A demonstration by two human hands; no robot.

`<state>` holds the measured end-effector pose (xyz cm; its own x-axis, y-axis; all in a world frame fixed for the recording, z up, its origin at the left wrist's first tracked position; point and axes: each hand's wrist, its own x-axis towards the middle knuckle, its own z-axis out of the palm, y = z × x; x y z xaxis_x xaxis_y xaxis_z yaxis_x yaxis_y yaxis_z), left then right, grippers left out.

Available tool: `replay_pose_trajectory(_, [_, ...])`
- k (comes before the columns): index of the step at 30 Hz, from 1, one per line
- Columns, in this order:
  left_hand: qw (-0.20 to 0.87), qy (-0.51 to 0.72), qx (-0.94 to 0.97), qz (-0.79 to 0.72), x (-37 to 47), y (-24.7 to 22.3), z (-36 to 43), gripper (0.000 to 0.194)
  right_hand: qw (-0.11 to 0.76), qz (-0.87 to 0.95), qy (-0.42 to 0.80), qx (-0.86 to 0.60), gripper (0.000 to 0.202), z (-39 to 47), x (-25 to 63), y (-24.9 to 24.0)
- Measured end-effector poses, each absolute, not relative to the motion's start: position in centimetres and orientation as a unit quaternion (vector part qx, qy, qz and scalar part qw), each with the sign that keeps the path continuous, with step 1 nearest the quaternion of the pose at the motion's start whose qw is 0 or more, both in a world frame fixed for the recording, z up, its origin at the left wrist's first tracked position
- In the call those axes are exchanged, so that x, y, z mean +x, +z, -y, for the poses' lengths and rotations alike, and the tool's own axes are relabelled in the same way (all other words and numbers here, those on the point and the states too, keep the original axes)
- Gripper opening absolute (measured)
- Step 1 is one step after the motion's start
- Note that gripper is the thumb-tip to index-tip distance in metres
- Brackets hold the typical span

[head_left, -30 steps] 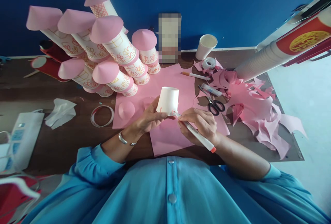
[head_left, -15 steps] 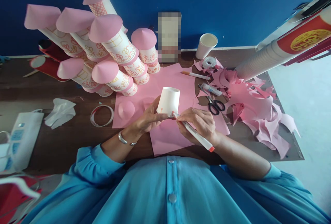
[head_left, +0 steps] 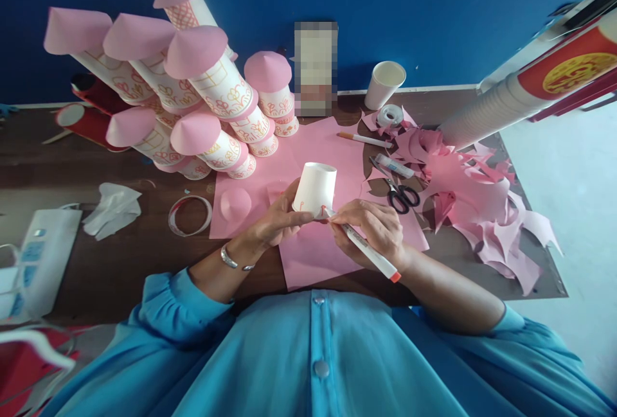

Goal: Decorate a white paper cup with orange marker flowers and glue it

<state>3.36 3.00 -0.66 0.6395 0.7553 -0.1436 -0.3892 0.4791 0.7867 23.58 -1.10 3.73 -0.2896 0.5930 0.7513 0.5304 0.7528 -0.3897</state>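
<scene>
A white paper cup (head_left: 315, 186) with small red marks low on its side is held by my left hand (head_left: 283, 214), thumb along its lower edge. My right hand (head_left: 371, 229) grips a white marker (head_left: 371, 253) with a red end, its tip touching the cup near the lower right. Under both hands lies pink paper (head_left: 318, 256). A small pink cone (head_left: 236, 205) rests on that paper, left of my left hand. Behind it at the left stand several decorated cup towers (head_left: 226, 89) with pink cone roofs.
Right of my hands are black-handled scissors (head_left: 403, 197), a glue tube (head_left: 394, 166), another marker (head_left: 365, 140) and pink scraps (head_left: 467, 179). A lone cup (head_left: 384, 85) and a long cup stack (head_left: 496, 115) stand behind. A tape roll (head_left: 189, 216) lies left.
The red mark at the marker tip on the cup has grown slightly. My right hand has shifted very little, and my left hand keeps its hold on the cup.
</scene>
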Motion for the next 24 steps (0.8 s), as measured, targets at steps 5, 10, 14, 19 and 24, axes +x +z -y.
replay_pose_trajectory(5, [0.820,0.351,0.376,-0.251,3.4,-0.8,-3.0,0.061,0.485,0.800,0.030,-0.351,0.020,1.1,23.6,3.6])
replay_pose_trajectory(10, [0.822,0.351,0.370,-0.253,3.4,-0.6,-3.0,0.060,0.487,0.802,0.035,-0.344,0.018,1.1,23.6,3.5])
replay_pose_trajectory(14, [0.826,0.357,0.359,-0.247,3.4,-0.7,-3.0,0.061,0.500,0.798,0.033,-0.334,0.017,1.2,23.7,3.6])
replay_pose_trajectory(19, [0.830,0.372,0.333,-0.248,3.4,-0.6,-3.0,0.056,0.516,0.782,0.027,-0.349,0.018,1.1,23.7,3.9])
replay_pose_trajectory(24, [0.841,0.382,0.299,-0.240,3.7,0.3,-3.2,0.055,0.513,0.781,0.025,-0.356,0.020,1.0,23.6,4.2])
